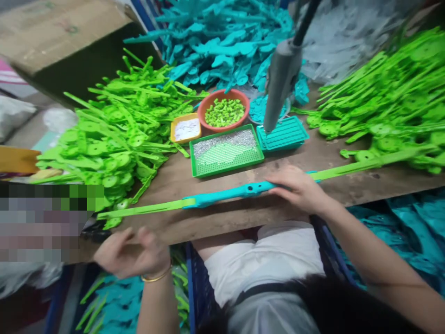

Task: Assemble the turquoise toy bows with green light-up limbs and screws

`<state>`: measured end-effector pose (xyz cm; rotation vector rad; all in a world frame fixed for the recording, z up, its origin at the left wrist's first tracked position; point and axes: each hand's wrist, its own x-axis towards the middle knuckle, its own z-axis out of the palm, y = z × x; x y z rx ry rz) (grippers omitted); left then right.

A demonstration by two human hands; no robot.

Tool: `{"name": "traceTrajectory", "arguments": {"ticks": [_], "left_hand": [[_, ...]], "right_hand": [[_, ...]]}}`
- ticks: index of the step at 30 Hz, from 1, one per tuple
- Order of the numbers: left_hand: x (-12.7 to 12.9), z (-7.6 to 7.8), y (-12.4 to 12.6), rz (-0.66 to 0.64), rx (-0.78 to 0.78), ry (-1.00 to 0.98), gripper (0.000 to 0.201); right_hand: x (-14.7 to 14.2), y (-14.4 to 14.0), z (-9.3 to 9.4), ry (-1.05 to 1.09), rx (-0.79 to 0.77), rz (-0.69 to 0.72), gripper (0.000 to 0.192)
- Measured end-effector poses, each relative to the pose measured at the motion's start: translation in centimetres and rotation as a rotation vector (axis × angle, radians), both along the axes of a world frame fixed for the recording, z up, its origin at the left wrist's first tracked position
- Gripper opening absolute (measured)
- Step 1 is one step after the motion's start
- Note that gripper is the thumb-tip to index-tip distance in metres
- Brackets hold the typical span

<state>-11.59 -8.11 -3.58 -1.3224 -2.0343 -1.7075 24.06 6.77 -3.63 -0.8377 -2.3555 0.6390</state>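
Observation:
A long plastic piece lies across the front of the table: its middle is a teal bar (229, 192), with a green arm (149, 208) at the left end and another green arm (368, 164) at the right. My right hand (299, 188) grips the teal bar near its right end, fingers over the top. My left hand (134, 253) hangs in front of the table edge below the left green arm, apart from it. Its fingers are bent and spread from one another, slightly blurred, with nothing visible in them. A grey hand-tool shaft (283, 81), apparently a hanging screwdriver, points down behind the bar.
Behind the bar stand a green tray (227, 171) of small metal pieces, a teal tray (295, 132), an orange bowl (222, 127) of green bits and a yellow dish (174, 132). Piles of green parts (100, 134) and teal parts (222, 41) surround them. A cardboard box (62, 32) stands left.

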Motion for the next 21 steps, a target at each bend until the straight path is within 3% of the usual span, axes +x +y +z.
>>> {"name": "traceTrajectory", "arguments": {"ticks": [1,2,3,6,8,11,15,18,21], "left_hand": [[-1.0,-0.1,-0.5,0.142,0.133,-0.024,0.037],[-1.8,-0.2,-0.7,0.192,0.212,-0.08,0.042],[-2.5,-0.3,-0.6,0.151,0.23,-0.18,0.046],[-3.5,-0.8,0.3,-0.292,-0.021,-0.671,0.056],[-3.4,-1.3,0.8,-0.432,-0.12,-0.825,0.056],[-2.6,-2.1,1.1,-0.455,-0.091,-0.838,0.043],[-1.3,-2.5,0.8,-0.481,-0.069,-0.785,0.034],[-0.7,-2.6,0.6,-0.475,-0.066,-0.779,0.034],[-0.6,-2.7,0.7,-0.47,-0.029,-0.823,0.037]], "right_hand": [[0.6,0.3,0.2,-0.004,-0.034,-0.007,0.029],[1.1,0.7,0.5,-0.009,-0.067,-0.016,0.029],[1.5,1.0,0.9,-0.015,-0.095,-0.023,0.029],[1.3,1.2,2.8,-0.006,-0.076,-0.029,0.031],[-0.5,0.2,4.2,0.011,0.034,-0.046,0.032],[-5.6,-2.4,5.1,-0.075,0.199,-0.035,0.028],[-12.3,-4.7,3.7,-0.381,0.211,0.083,0.022],[-13.7,-4.6,2.1,-0.425,0.183,0.092,0.022],[-13.1,-3.8,1.6,-0.382,0.151,0.109,0.025]]}}
